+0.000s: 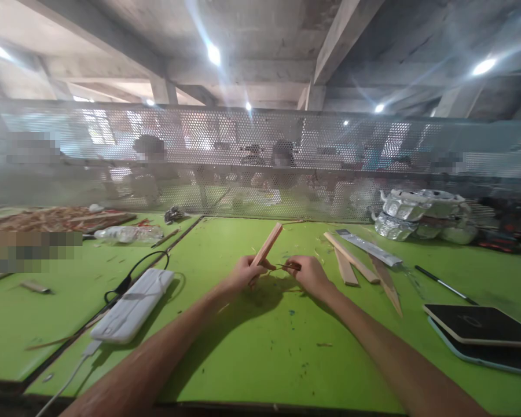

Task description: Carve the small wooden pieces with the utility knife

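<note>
Over the middle of the green table [243, 370], my left hand [242, 274] is closed around a flat wooden strip [268, 243], which tilts up and away to the right. Facing it, the fingers of my right hand [307, 272] pinch a thin, dark, sliver-like piece [292, 266]; its exact kind is too small to tell. A small gap separates the two hands. To the right of my right hand lie a short wooden strip [344, 266], a longer one [351, 258] and a pointed wooden piece [385, 282].
A white power bank [132, 307] with cables sits left. On the right are a silvery strip [368, 247], a black-and-silver pen-like stick [445, 284], a dark tablet [481, 325] and foil-like silver objects [402, 211]. Wood shavings [47, 220] pile up far left; a perforated screen [243, 156] spans the back.
</note>
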Available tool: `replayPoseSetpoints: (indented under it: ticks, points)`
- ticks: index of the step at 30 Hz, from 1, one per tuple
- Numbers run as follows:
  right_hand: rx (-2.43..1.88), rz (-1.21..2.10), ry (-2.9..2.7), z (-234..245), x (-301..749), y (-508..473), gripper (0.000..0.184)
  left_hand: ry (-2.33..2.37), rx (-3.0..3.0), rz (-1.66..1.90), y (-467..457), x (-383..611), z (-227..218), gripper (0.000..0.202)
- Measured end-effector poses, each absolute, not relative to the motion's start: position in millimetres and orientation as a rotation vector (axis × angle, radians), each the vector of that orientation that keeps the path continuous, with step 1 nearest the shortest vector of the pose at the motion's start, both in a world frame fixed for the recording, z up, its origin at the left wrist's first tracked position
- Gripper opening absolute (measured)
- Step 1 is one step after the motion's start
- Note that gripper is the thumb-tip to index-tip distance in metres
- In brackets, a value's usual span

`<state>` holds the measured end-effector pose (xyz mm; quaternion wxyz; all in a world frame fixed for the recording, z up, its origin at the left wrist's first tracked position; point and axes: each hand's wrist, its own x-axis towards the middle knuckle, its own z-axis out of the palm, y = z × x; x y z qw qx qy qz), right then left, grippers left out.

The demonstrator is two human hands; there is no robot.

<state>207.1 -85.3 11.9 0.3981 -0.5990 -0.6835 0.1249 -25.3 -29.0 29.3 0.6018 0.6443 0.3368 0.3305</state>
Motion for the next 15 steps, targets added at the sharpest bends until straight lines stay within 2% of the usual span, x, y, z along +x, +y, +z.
replayPoseSetpoints:
  ticks: [15]
  points:
    - [-1.519, -0.146, -1.888, 9.5, 203.7, -86.0, 0.032, 0.762, 1.213, 0.762, -35.3, -25.2, 38.4, 0.008]
